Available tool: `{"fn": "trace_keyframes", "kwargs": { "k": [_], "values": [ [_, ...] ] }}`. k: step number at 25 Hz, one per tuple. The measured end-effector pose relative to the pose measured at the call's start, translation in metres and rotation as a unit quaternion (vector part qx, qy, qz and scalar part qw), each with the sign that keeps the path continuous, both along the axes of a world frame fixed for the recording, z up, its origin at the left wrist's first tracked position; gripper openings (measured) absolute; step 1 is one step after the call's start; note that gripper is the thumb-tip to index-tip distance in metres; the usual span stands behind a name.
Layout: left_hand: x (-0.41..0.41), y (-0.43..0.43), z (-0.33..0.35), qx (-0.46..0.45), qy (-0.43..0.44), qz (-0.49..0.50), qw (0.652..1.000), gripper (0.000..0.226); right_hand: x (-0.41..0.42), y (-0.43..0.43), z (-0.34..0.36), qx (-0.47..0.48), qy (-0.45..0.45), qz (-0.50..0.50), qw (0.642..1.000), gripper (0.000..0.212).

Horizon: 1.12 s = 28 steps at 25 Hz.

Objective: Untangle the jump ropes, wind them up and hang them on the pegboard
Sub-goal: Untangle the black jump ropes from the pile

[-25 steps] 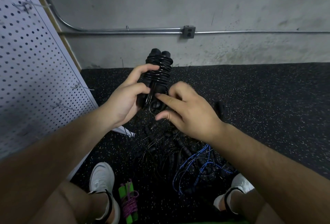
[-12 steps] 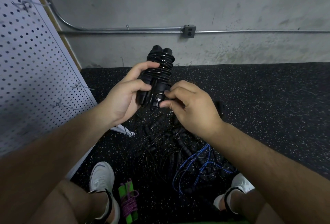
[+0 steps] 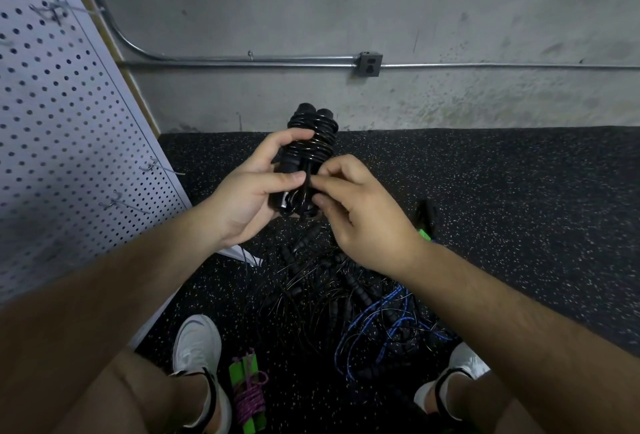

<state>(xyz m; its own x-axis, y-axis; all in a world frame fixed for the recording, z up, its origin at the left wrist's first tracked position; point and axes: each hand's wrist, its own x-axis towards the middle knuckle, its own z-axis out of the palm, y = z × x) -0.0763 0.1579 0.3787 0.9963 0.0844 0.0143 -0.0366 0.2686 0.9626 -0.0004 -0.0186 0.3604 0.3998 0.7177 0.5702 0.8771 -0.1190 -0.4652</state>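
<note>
Above the floor tangle (image 3: 322, 298), my left hand (image 3: 242, 198) clamps the wound black jump rope (image 3: 313, 143), right hand (image 3: 363, 215) pinching its loose cord (image 3: 306, 189); next, I judge, tuck that end, then reach the pegboard (image 3: 52, 122) at left.

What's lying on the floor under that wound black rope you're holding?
Under the wound black rope lies a tangled heap of black ropes, a blue rope on its right side. The right hand and forearm hide part of it.
</note>
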Motion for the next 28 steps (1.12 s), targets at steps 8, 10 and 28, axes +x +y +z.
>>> {"fn": "trace_keyframes", "kwargs": {
  "k": [8, 10, 28],
  "values": [
    [0.001, 0.003, 0.002, 0.011, 0.000, 0.011, 1.000, 0.056, 0.004, -0.006, -0.002, -0.010, -0.013, 0.016, 1.000, 0.039],
    [0.001, 0.002, 0.003, 0.002, 0.001, -0.001, 1.000, 0.059, 0.006, -0.005, -0.001, 0.016, -0.053, -0.021, 0.998, 0.032],
    [0.004, 0.003, -0.011, 0.277, 0.061, -0.063, 0.957, 0.085, 0.014, 0.000, 0.023, -0.072, -0.024, -0.034, 0.996, 0.022]
  ]
}}
